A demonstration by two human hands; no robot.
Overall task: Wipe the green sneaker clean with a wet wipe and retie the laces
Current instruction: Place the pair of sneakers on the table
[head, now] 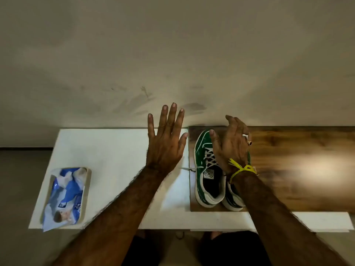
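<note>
A green sneaker (203, 150) with white laces and a white sole stands on a wooden board (297, 169), toe pointing away from me. A second sneaker (233, 200) beside it is mostly hidden under my right forearm. My right hand (230, 144) hovers over the sneakers, fingers loosely bent, holding nothing. To the left of the shoe, my left hand (166, 139) is raised above the white table (107, 150) with straight, spread fingers. A blue and white wet wipe pack (65, 194) lies in a small tray (86, 196) at the table's left end.
The table stands against a plain beige wall (172, 54). The wooden board covers the table's right half. A loose lace end (187, 169) trails off the board onto the white surface. My feet show on the floor below the table's front edge.
</note>
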